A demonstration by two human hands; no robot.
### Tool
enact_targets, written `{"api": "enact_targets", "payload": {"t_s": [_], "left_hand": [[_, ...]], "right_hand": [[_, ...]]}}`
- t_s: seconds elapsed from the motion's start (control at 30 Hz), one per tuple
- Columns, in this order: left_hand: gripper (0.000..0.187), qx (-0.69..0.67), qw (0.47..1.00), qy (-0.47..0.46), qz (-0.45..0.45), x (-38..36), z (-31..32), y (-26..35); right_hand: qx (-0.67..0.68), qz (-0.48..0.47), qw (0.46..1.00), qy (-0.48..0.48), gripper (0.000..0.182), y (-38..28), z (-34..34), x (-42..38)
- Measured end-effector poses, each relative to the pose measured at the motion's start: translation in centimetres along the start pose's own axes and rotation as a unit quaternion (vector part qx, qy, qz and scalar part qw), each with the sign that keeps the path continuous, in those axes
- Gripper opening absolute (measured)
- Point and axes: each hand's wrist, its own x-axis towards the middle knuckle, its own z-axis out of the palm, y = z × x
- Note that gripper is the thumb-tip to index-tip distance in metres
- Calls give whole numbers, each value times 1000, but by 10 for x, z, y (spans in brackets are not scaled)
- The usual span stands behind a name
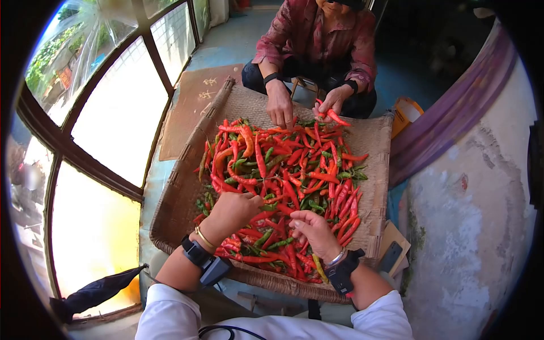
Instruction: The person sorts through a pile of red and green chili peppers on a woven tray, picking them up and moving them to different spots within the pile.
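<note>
A large woven basket tray [371, 226] holds a heap of red and green chili peppers [289, 192]. Over the near left part of the heap, my left hand [229, 215] is closed, back up, its fingertips pointing right and down among the peppers. My right hand [317, 233] hovers at the near right, fingers bent and drawn toward the thumb. What either hand pinches, if anything, is hidden. Close under my right wrist lies a yellowish pepper [319, 268].
Across the tray sits another person [323, 45], one hand [279, 105] at the peppers, the other [334, 102] holding red ones. Windows [107, 113] line the left. At right are a phone [390, 256], a purple curtain [447, 124], a wall [464, 226] and a yellow-rimmed bucket [405, 113].
</note>
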Motion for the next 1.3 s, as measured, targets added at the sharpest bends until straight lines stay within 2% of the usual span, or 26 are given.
{"api": "enact_targets", "payload": {"t_s": [0.03,0.1,0.17,0.23,0.3,0.43,0.67,0.8,0.87,0.9,0.97,1.03,1.07,1.17,1.2,1.23,1.3], "left_hand": [[10,-1,1000,-5,-1,-2,0,5],[13,-161,986,44,13,0,-3,13],[17,-219,974,54,26,-1,2,20],[19,-250,968,15,-3,-4,10,28],[19,-266,964,26,3,-6,14,35],[19,-309,950,35,-10,-8,17,46],[22,-286,958,13,6,-13,19,51],[22,-268,962,-49,-17,-17,26,48],[14,-270,962,12,34,-17,25,45],[14,-273,962,10,30,-19,26,43],[9,-215,975,-47,-19,-20,25,36],[10,-204,977,-55,-34,-20,22,33],[10,-189,980,-52,-36,-20,22,32],[11,-159,984,-64,-41,-17,26,27],[13,-143,985,-81,-46,-21,30,27],[13,-148,984,-91,-48,-26,33,29],[20,-97,991,-73,-58,-19,27,27]], "right_hand": [[-81,-26,996,9,27,-1,4,-2],[-101,-22,994,-21,31,2,7,-2],[-66,-2,997,-50,28,1,8,-3],[-43,-5,998,-43,25,1,9,-7],[-24,-18,999,-37,21,0,8,-4],[32,21,998,-54,14,4,8,-6],[101,39,993,-54,13,2,7,-8],[145,19,989,-16,11,-12,-3,-6],[181,7,983,-15,11,-19,-11,-5],[208,4,978,-14,10,-23,-17,-5],[267,-40,963,5,10,-38,-26,-6],[312,-139,940,13,18,-47,-38,-2],[333,-140,932,42,20,-53,-41,0],[345,-119,926,99,24,-48,-48,6],[298,-70,947,98,25,-37,-51,8],[249,-20,963,96,26,-28,-51,8],[236,-7,971,33,24,-26,-39,5]]}}
